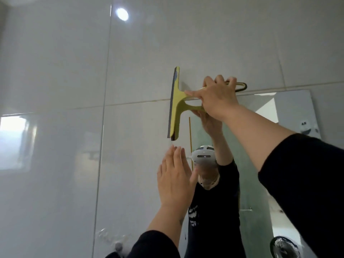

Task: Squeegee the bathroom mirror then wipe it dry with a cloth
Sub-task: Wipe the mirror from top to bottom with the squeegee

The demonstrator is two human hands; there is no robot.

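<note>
Head view: squeegee (176, 103) beside mirror (260, 164).

A home bathroom: large glossy white wall tiles (55, 71) with thin grout lines cover the wall, and a frameless mirror (290, 108) is fixed flat on them. The mirror reflects frosted greenish glass and a small black fan (284, 247) low down

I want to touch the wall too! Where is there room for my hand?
The white tiles left of the yellow squeegee are bare. It's crowded by the mirror edge, where the right hand grips the squeegee and the left hand is raised.
</note>
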